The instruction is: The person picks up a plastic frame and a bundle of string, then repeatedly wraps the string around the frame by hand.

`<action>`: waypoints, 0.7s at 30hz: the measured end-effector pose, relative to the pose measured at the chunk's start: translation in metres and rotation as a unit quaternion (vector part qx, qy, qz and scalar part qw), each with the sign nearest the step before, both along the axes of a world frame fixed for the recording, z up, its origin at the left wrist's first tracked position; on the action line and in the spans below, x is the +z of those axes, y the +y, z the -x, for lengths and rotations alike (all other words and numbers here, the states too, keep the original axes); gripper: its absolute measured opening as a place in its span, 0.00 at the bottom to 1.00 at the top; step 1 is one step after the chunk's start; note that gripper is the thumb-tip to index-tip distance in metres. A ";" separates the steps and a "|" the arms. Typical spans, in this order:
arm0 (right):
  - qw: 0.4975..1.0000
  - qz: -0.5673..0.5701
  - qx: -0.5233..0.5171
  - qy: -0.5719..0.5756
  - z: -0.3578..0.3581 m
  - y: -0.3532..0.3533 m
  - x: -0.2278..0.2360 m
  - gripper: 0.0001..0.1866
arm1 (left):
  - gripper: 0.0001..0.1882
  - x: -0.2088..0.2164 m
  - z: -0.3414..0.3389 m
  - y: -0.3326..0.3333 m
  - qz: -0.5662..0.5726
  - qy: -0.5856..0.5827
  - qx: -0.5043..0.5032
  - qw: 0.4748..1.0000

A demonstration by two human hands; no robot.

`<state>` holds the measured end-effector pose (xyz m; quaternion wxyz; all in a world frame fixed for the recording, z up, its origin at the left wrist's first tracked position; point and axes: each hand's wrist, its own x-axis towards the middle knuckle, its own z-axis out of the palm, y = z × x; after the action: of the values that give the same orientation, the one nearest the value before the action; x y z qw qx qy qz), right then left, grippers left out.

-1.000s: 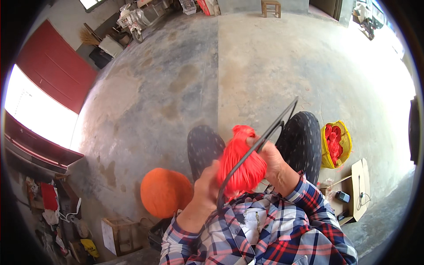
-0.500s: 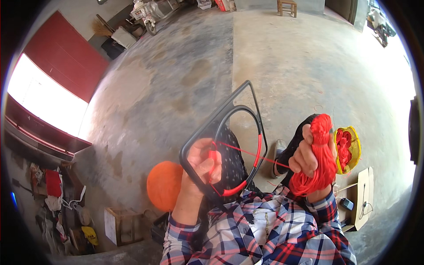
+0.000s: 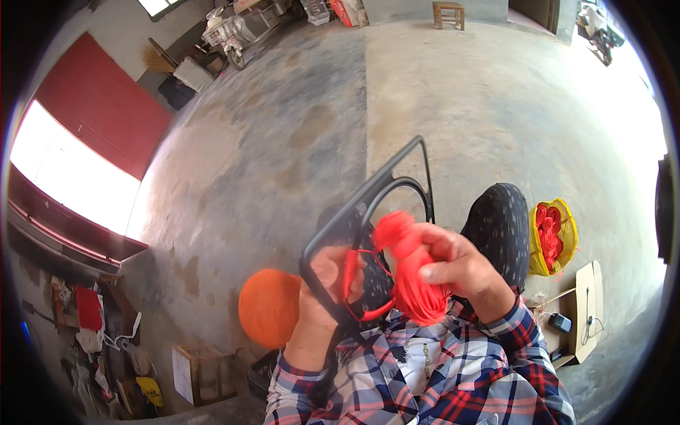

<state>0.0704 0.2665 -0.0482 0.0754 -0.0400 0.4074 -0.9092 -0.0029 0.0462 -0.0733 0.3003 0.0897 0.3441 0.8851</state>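
My left hand [image 3: 327,272] grips a black frame [image 3: 365,194] by the ring set inside it, with fingers curled round the side of the ring. Red cord wraps [image 3: 377,312] cover the ring's lower part, and another wrapped stretch lies at my left fingers. In my right hand [image 3: 464,263] is a thick hank of red cord [image 3: 421,289], bound near its top. The hank sits in front of the ring's right side and hides part of it. From the wrapped stretch a thin red strand curves toward the hank.
To my right stands a yellow bag [image 3: 574,237] of red cord, with an open cardboard box [image 3: 588,312] nearer me. An orange round object [image 3: 268,309] is beside my left forearm. A wooden stool [image 3: 191,375] and clutter lie at left; another stool [image 3: 448,15] stands far off.
My right hand has brought the hank leftward from beside my right knee to the ring. The taut strand between ring and hank is now shorter and slack. The frame has shifted slightly right.
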 end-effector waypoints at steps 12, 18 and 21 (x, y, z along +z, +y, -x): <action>0.989 0.096 -0.058 -0.098 0.027 -0.010 -0.062 0.17 | 0.20 0.007 -0.024 0.019 0.085 -0.041 -0.012 0.995; 0.970 0.230 -0.041 -0.062 0.033 -0.012 -0.068 0.21 | 0.24 0.011 -0.028 0.030 0.130 -0.116 -0.037 0.984; 0.965 0.226 -0.106 -0.078 0.031 -0.004 -0.076 0.23 | 0.27 0.017 -0.021 0.023 -0.003 -0.045 -0.121 0.992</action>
<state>0.0392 0.2626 -0.1246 -0.0011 0.0587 0.1856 -0.9809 0.0176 0.0697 -0.0566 0.4202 0.0917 0.3138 0.8465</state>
